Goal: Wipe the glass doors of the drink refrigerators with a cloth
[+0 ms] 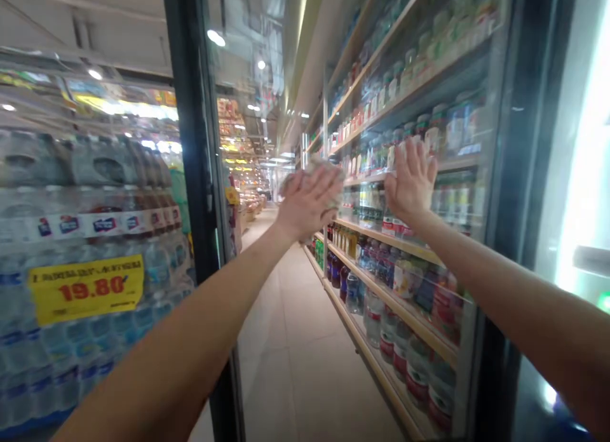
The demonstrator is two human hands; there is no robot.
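Two hands up, both on the clear glass door pane (267, 80). Far left: shrink-wrapped packs of clear plastic water bottles (95, 175), with a yellow paper price tag (86, 288) in red print on the front. Next over, the black metal door frame (200, 175) runs top to bottom. My left hand (309, 204) is just right of it at about head height, fingers straight, not clenched, laid flat over a pale crumpled cloth (317, 169) pressed between palm and glass. The cloth is motion-blurred and only its upper edge shows above my fingers. My right hand (410, 181) is near it at the same height, not touching it, palm flat on the pane, fingers spread, holding nothing. Behind the glass: light wooden shelves of coloured drink bottles (395, 239) recede down the aisle. Far right is bright white glare, no detail readable.
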